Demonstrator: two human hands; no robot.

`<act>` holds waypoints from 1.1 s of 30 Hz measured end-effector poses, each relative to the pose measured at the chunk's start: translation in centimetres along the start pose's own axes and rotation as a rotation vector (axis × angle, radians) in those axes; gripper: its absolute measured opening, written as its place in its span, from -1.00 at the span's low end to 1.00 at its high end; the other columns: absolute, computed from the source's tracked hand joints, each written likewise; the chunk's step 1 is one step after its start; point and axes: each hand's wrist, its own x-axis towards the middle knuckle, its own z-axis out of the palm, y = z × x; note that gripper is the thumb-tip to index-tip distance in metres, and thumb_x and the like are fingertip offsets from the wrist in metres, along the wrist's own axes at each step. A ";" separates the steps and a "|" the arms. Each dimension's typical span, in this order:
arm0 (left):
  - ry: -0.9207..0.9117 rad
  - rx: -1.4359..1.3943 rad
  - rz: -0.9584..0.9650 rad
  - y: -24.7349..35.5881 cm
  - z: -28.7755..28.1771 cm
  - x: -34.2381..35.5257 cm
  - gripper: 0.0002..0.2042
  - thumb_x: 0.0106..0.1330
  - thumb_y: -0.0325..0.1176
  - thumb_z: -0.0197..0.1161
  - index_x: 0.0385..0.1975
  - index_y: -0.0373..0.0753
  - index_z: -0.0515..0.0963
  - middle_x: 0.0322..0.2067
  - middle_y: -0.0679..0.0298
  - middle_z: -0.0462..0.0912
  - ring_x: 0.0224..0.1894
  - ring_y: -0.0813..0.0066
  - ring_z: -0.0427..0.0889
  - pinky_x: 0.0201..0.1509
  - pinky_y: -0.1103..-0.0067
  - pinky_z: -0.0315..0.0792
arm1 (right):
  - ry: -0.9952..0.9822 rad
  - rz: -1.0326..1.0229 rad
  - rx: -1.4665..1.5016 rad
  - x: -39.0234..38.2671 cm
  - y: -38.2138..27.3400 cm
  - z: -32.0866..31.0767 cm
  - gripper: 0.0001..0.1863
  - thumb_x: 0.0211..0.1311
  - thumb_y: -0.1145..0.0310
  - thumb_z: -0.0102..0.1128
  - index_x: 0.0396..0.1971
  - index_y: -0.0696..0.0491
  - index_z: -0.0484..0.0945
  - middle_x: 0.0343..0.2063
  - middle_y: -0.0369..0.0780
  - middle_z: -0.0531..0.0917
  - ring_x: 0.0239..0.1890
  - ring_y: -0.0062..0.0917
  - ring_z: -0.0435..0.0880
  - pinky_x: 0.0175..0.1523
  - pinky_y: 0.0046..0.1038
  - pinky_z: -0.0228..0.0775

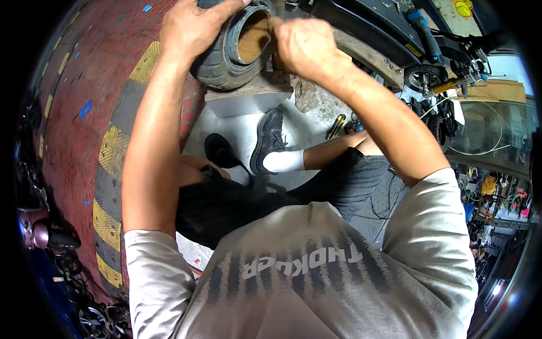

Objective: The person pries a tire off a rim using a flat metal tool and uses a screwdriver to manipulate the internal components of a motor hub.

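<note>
In the head view, the person's grey shirt (293,282) is filling the space around 6 o'clock, nearest the camera, with dark shorts (226,206) showing beyond it. Both bare arms are reaching up toward 12 o'clock.

A black tyre (214,72) is sitting between 11 and 12 o'clock, its round opening facing the person and showing a brown inner surface. At 11 o'clock the left hand (195,24) is clasping the tyre's outer side, the thumb stretching over toward the opening; its other fingers are mostly hiding. Between 12 and 1 o'clock the right hand (307,45) is curling its fingers at the opening's right edge. The fingertips are blurring, so one cannot tell what they are pinching, if anything.

Just below the tyre, a grey-fronted block (248,104) is standing with a layered upper edge. A black shoe (267,135) is resting near the centre, toward 12 o'clock. A yellow-and-black tool (335,127) is lying at 2 o'clock. Between 1 and 2 o'clock, a blue-and-black power tool (422,34) is lying near a small wheel (422,78). A black-and-yellow striped strip (116,141) is curving past 9 o'clock, bordering a red floor (68,147).
</note>
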 end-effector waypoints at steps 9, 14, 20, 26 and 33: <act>0.002 -0.026 0.009 0.4 -0.2 -0.4 -0.40 0.24 -0.18 0.59 0.21 -0.38 0.58 0.00 0.03 0.80 0.04 0.35 0.76 0.19 0.43 0.62 | 0.019 0.182 0.107 1.3 1.7 3.0 -0.76 0.37 0.24 0.06 -0.25 0.03 0.67 -0.43 0.01 0.80 -0.36 -0.08 0.84 -0.24 -0.09 0.69; -0.022 -0.057 -0.014 0.1 0.6 0.2 -0.38 0.24 -0.20 0.59 0.23 -0.40 0.57 0.01 0.04 0.79 0.05 0.38 0.75 0.19 0.45 0.61 | -0.371 0.107 0.167 1.9 1.2 7.7 -0.62 0.46 0.16 0.02 -0.15 0.11 0.74 -0.25 0.12 0.79 -0.11 -0.01 0.83 -0.04 -0.08 0.67; 0.019 -0.042 0.020 -1.3 -0.2 0.4 -0.35 0.24 -0.15 0.61 0.25 -0.38 0.56 0.00 0.06 0.78 0.03 0.38 0.74 0.19 0.44 0.61 | -0.705 0.278 0.596 2.0 1.2 4.4 -0.67 0.46 0.26 0.08 -0.08 0.15 0.72 -0.31 0.09 0.78 -0.36 -0.12 0.83 -0.21 -0.04 0.63; -0.030 -0.106 -0.023 -0.7 -0.2 0.3 -0.33 0.24 -0.13 0.59 0.28 -0.36 0.55 0.02 0.03 0.78 0.04 0.34 0.75 0.20 0.43 0.61 | -0.040 0.014 0.067 1.2 0.5 -0.3 -0.78 0.32 0.29 0.10 -0.30 0.07 0.68 -0.46 0.00 0.79 -0.36 -0.18 0.86 -0.25 -0.15 0.69; -0.008 0.034 -0.039 -0.1 -0.2 -0.1 -0.35 0.24 -0.11 0.58 0.26 -0.34 0.57 0.03 0.00 0.78 0.05 0.31 0.77 0.19 0.41 0.61 | 0.019 0.155 0.100 2.6 1.1 3.0 -0.75 0.38 0.24 0.09 -0.22 0.04 0.69 -0.41 -0.02 0.82 -0.35 -0.12 0.86 -0.23 -0.11 0.69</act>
